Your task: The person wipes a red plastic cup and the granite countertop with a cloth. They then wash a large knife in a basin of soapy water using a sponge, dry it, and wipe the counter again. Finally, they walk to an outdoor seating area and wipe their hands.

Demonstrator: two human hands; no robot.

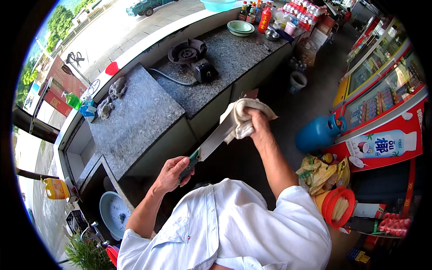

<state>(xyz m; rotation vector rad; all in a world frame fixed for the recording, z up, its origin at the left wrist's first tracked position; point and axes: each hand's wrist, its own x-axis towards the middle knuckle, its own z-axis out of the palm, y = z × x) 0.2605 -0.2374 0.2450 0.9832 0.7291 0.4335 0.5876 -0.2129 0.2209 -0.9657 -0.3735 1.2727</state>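
Observation:
My left hand (175,172) grips the green handle of a large kitchen knife (216,136), its broad blade slanting up to the right in front of my body. A bunched cream cloth (246,113) is in my right hand (258,125), wrapped over the far part of the blade. The cloth hides much of the blade's far end, though a reddish-brown patch shows just past it. Both hands are in the air, short of the counter's front edge.
On the grey granite counter (138,118) are a gas burner (189,52) with a hose, grey rags (117,88) and stacked bowls (240,27). A basin of suds (114,212) stands in the sink at left. To the right are a blue gas cylinder (317,133) and drinks fridges (381,98).

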